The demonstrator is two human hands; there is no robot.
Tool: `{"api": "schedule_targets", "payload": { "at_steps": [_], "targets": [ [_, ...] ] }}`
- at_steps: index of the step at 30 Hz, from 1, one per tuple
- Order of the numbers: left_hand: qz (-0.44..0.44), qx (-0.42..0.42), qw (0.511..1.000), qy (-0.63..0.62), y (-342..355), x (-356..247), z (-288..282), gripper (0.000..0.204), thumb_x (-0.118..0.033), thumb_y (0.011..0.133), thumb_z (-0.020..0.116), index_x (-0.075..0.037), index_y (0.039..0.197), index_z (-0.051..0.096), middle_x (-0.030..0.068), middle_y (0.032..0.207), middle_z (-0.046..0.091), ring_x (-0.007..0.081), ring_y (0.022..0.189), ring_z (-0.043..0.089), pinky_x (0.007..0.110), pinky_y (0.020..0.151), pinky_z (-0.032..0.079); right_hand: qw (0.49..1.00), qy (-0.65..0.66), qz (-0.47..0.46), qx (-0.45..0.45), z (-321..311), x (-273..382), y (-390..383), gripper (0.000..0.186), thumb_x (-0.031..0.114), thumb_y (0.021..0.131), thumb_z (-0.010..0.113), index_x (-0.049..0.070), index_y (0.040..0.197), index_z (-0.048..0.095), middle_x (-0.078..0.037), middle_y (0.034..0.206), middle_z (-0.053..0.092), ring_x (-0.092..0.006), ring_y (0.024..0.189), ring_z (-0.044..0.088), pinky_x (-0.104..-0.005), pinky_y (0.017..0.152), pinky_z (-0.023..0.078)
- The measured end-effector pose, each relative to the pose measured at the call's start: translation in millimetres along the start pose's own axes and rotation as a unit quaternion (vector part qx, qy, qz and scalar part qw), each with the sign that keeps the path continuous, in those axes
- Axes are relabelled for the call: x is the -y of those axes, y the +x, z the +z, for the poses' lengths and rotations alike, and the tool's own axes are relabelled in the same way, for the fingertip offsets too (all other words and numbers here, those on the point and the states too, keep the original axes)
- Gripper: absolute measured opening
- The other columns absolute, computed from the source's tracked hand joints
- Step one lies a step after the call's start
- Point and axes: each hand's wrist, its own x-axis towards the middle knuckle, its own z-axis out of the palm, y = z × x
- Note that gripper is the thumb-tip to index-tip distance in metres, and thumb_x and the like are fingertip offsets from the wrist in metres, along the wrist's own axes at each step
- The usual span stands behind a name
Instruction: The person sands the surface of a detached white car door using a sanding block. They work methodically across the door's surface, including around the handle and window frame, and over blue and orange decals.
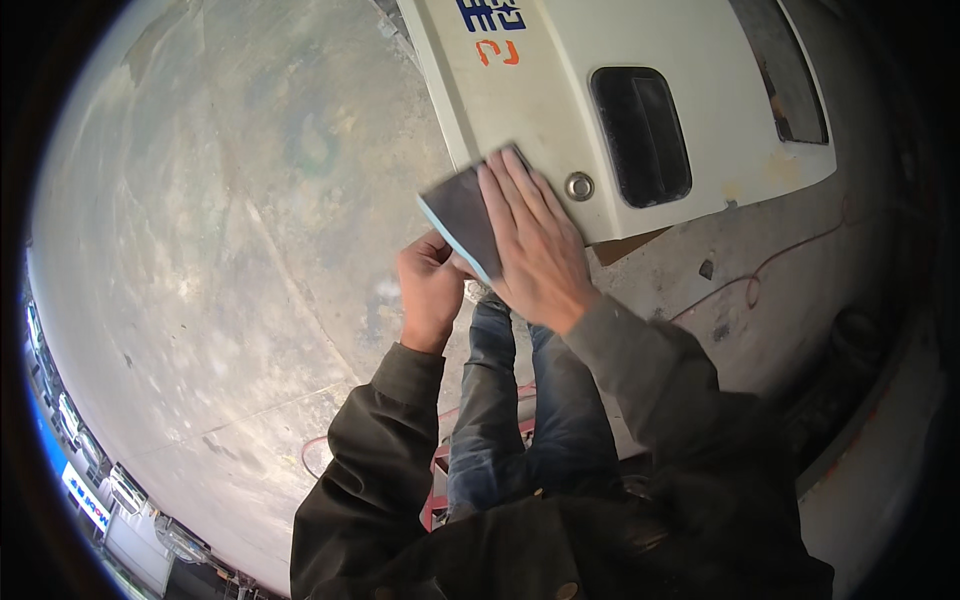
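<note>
Curls left hand [428, 285] at edge of dark, blue-edged pad [458, 205], perhaps for steadying; cannot tell whether pinching. Lays right hand [540, 245] flat on pad, with fingers nearly together, likely for even pressure, by corner of white panel [535, 110].

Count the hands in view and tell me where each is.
2: the right hand lies across the dark pad; the left hand is curled by the pad's light-blue edge. No others show.
</note>
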Motion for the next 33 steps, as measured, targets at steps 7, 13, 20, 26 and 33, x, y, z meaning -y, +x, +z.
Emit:
{"api": "schedule_targets", "payload": {
  "at_steps": [7, 13, 20, 26, 33],
  "targets": [
    [-0.047, 0.066, 0.997, 0.000, 9, -11, 0, 0.018, 0.008, 0.093, 0.062, 0.009, 0.104, 0.076, 0.0084, 0.097, 0.078, 0.0117, 0.084, 0.071, 0.029, 0.075, 0.061, 0.998, -0.036, -0.024, -0.045, 8, -23, 70, 0.086, 0.049, 0.100, 0.069, -0.010, 0.156, 0.041, -0.028, 0.162, 0.046, -0.0398, 0.156, 0.037, -0.0541, 0.129, 0.027],
    [0.072, 0.004, 0.995, 0.069, -2, -1, -5, 0.018, 0.007, 0.096, 0.061, 0.010, 0.107, 0.076, 0.0066, 0.093, 0.077, 0.0078, 0.087, 0.067, 0.026, 0.076, 0.056, 0.999, 0.042, -0.006, 0.016, -4, 12, -14, 0.094, 0.046, 0.091, 0.079, -0.008, 0.158, 0.040, -0.029, 0.163, 0.044, -0.0406, 0.157, 0.037, -0.0599, 0.129, 0.024],
    [-0.037, 0.054, 0.998, 0.010, 7, -7, 4, 0.019, -0.007, 0.106, 0.065, 0.008, 0.099, 0.074, 0.0081, 0.091, 0.076, 0.0141, 0.073, 0.072, 0.029, 0.068, 0.062, 0.998, 0.003, -0.026, -0.062, 16, -24, 81, 0.087, 0.031, 0.088, 0.080, -0.008, 0.157, 0.042, -0.027, 0.165, 0.043, -0.0383, 0.159, 0.034, -0.0585, 0.130, 0.023],
    [-0.003, 0.049, 0.998, -0.044, 1, -3, -13, 0.017, 0.002, 0.098, 0.068, 0.007, 0.112, 0.077, 0.0086, 0.104, 0.079, 0.0136, 0.089, 0.073, 0.028, 0.079, 0.061, 0.999, 0.033, -0.033, 0.027, -5, 6, -3, 0.084, 0.018, 0.081, 0.080, -0.006, 0.155, 0.047, -0.023, 0.169, 0.039, -0.0353, 0.160, 0.033, -0.0561, 0.129, 0.026],
    [-0.086, 0.093, 0.985, -0.115, -7, 12, -4, 0.021, -0.012, 0.103, 0.074, 0.005, 0.114, 0.078, 0.0099, 0.098, 0.079, 0.0154, 0.089, 0.074, 0.029, 0.084, 0.061, 0.975, -0.165, -0.149, -0.010, 24, -48, 172, 0.056, 0.039, 0.104, 0.067, -0.001, 0.143, 0.064, -0.014, 0.159, 0.056, -0.0238, 0.153, 0.044, -0.0467, 0.129, 0.031]
  ]
}}
